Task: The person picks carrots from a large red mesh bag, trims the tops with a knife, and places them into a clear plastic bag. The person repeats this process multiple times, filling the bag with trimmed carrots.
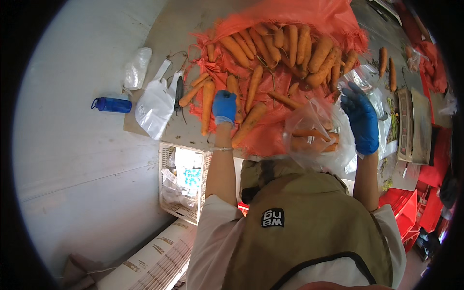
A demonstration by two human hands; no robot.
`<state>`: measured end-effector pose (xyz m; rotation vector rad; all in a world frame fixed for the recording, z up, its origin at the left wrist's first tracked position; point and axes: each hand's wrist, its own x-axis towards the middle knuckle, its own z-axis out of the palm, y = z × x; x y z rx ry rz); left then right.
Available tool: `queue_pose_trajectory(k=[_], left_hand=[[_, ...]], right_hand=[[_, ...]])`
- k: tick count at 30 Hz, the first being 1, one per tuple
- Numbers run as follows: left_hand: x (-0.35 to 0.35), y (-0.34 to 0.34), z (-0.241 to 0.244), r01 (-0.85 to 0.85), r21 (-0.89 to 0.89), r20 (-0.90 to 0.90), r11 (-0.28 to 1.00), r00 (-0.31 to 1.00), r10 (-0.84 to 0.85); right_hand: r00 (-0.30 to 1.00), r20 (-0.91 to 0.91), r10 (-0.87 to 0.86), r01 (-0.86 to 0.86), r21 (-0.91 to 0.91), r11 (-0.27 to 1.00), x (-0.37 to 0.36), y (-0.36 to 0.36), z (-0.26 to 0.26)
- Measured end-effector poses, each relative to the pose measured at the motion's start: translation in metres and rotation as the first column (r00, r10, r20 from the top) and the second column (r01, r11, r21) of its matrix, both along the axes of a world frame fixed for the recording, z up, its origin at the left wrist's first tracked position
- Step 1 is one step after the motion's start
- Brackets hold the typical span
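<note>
My left hand (224,106), in a blue glove, is over the red mesh sack (275,134) with its fingers curled down. It touches or overlaps a carrot (239,115); whether it grips the carrot is hidden. My right hand (360,123), also gloved in blue, is raised with its fingers extended and holds nothing visible. Just left of it, a clear plastic bag (311,154) has several carrots (315,135) inside. Beyond both hands, a heap of carrots (282,43) lies on the opened sack. Another carrot (207,105) lies left of my left hand.
At left are a white plastic carrier bag (154,105), a black-handled tool (179,92), a clear wrapped roll (138,69) and a blue bottle (114,104). A white crate (206,174) stands below the table edge. A weighing scale (417,127) and two carrots (392,74) are at right.
</note>
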<state>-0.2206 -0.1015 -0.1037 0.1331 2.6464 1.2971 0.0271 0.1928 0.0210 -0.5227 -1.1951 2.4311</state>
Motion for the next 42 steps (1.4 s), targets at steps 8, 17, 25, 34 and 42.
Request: queue_pose_trajectory(k=[8,17,25,34,42], left_hand=[[-0.013,0.02,-0.011,0.041,-0.272,0.028,0.961,0.999,-0.034],[-0.012,0.039,0.058,-0.12,0.571,0.35,0.812,0.93,-0.109],[0.021,0.102,0.131,-0.138,0.797,0.254,0.588,0.96,-0.121],[0.04,0.098,0.127,-0.07,0.889,0.153,0.452,0.977,-0.15],[0.048,0.096,0.113,-0.021,0.974,0.098,0.226,0.937,-0.334]], right_hand=[[0.985,0.158,0.074,-0.094,0.126,0.988,0.006,-0.033,0.012],[0.991,0.117,-0.06,0.008,0.403,0.915,0.01,-0.024,0.009],[0.977,0.048,0.208,0.005,0.969,-0.248,-0.068,-0.057,0.042],[0.895,0.404,-0.186,-0.429,0.896,-0.116,-0.089,0.004,-0.012],[0.957,0.263,0.123,-0.285,0.765,0.578,-0.081,-0.009,-0.007]])
